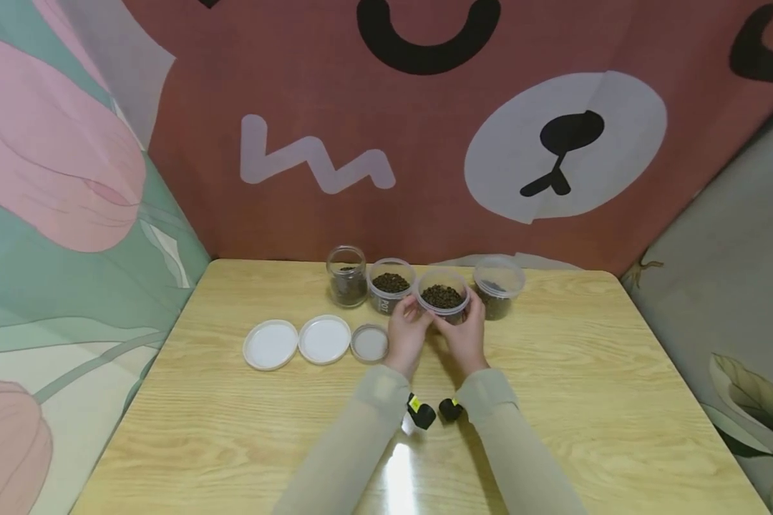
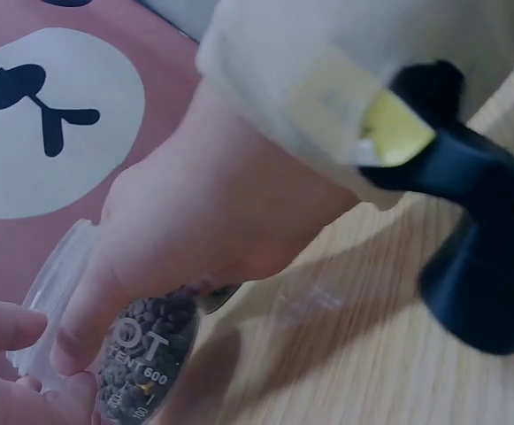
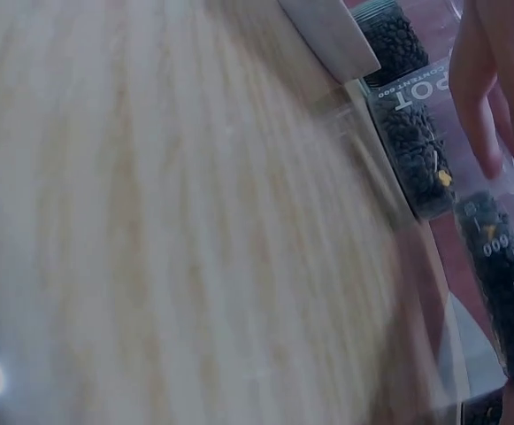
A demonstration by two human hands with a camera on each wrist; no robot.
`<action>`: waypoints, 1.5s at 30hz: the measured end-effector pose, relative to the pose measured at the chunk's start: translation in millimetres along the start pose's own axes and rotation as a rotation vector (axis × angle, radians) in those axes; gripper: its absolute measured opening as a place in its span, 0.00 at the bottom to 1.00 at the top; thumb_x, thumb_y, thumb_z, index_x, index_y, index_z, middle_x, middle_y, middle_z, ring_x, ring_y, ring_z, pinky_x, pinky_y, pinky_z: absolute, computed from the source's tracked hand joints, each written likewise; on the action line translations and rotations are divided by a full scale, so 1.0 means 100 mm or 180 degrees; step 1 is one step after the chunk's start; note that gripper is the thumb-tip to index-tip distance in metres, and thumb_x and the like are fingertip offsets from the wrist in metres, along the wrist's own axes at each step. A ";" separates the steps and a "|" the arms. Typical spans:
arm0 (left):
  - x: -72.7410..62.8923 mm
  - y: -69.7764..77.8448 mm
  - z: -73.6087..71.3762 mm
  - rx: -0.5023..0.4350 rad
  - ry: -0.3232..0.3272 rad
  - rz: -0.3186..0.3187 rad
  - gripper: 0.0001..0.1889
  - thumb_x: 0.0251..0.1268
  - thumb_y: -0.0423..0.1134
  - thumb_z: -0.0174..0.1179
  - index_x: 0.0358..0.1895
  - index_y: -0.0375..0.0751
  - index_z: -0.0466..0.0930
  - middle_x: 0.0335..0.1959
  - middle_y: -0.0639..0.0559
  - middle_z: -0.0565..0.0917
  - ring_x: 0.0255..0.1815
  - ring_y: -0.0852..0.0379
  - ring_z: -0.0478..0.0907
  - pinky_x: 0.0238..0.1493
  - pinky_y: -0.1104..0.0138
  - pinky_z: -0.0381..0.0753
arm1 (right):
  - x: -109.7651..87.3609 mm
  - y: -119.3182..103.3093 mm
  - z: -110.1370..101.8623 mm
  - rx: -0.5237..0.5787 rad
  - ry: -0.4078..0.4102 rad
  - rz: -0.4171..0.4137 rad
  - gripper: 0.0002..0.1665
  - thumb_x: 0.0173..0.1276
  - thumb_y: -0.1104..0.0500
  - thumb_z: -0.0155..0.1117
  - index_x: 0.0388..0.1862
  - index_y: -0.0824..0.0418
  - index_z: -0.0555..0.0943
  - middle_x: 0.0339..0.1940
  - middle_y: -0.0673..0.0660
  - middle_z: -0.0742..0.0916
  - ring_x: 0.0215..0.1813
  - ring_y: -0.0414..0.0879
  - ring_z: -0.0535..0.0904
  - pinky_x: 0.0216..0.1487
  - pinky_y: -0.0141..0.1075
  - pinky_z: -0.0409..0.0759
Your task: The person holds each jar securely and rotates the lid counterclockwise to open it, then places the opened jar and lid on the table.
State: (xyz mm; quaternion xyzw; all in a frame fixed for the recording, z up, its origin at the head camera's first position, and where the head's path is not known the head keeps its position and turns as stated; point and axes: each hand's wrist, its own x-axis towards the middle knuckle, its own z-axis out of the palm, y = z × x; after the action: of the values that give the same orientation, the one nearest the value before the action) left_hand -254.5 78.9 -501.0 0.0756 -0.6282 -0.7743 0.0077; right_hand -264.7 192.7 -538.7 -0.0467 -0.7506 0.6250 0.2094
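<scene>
Both hands hold one clear plastic tub [image 1: 443, 298] of small dark pellets by its sides near the rim. My left hand [image 1: 407, 332] grips its left side, and my right hand [image 1: 467, 332] grips the right side. The thumbs come close together at the front. In the left wrist view, printed lettering and a measuring scale show on the tub [image 2: 141, 354], with the left hand [image 2: 186, 212] at its rim. The right wrist view shows the held tub [image 3: 504, 274] beside another lettered tub [image 3: 416, 150]. Whether its base touches the table cannot be told.
A glass jar [image 1: 347, 282] and a second pellet tub [image 1: 390, 286] stand left of the held tub. Another clear tub [image 1: 498, 290] stands to the right. Two white lids [image 1: 270, 345] and a smaller greyish lid [image 1: 370, 342] lie on the wooden table [image 1: 586, 400]. A wall hanging [image 1: 425, 164] rises behind.
</scene>
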 end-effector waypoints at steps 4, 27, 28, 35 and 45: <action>0.02 -0.02 -0.01 -0.0063 -0.0066 -0.0013 0.29 0.69 0.27 0.60 0.72 0.30 0.66 0.72 0.31 0.68 0.74 0.37 0.64 0.72 0.55 0.68 | 0.03 0.01 0.05 -0.0208 0.0048 -0.0047 0.54 0.55 0.67 0.80 0.77 0.65 0.61 0.73 0.68 0.66 0.74 0.62 0.63 0.76 0.51 0.62; 0.09 -0.04 0.01 -0.0147 -0.0848 -0.0314 0.34 0.75 0.36 0.50 0.78 0.25 0.51 0.79 0.32 0.55 0.79 0.40 0.55 0.77 0.54 0.56 | 0.22 0.01 0.13 -0.0146 0.0032 0.0187 0.55 0.56 0.69 0.78 0.76 0.74 0.56 0.74 0.73 0.67 0.76 0.63 0.62 0.77 0.49 0.59; 0.09 -0.04 0.02 -0.0156 -0.0865 -0.0336 0.34 0.75 0.36 0.50 0.78 0.25 0.50 0.79 0.32 0.55 0.79 0.40 0.54 0.77 0.53 0.56 | 0.22 0.01 0.13 -0.0153 0.0039 0.0184 0.54 0.56 0.69 0.78 0.76 0.74 0.56 0.73 0.73 0.68 0.76 0.63 0.63 0.77 0.49 0.59; 0.08 -0.03 -0.01 -0.0027 -0.0901 -0.0352 0.34 0.75 0.38 0.51 0.79 0.31 0.54 0.80 0.38 0.58 0.79 0.43 0.55 0.76 0.49 0.59 | 0.26 0.07 0.17 -0.0174 -0.0005 0.0295 0.55 0.58 0.68 0.77 0.77 0.72 0.54 0.74 0.73 0.67 0.76 0.62 0.63 0.77 0.48 0.59; 0.10 -0.04 -0.04 0.0037 -0.0967 -0.0421 0.32 0.77 0.41 0.49 0.80 0.35 0.55 0.80 0.41 0.57 0.80 0.44 0.54 0.76 0.47 0.59 | 0.31 0.09 0.16 -0.0363 -0.0020 0.0270 0.55 0.57 0.65 0.79 0.75 0.72 0.56 0.74 0.73 0.68 0.76 0.62 0.64 0.78 0.47 0.59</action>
State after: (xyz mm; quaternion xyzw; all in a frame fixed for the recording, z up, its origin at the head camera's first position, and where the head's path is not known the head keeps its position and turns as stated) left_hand -263.5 75.2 -506.5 -0.0010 -0.6203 -0.7720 -0.1388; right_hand -300.8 190.4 -541.1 -0.0883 -0.7830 0.5896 0.1773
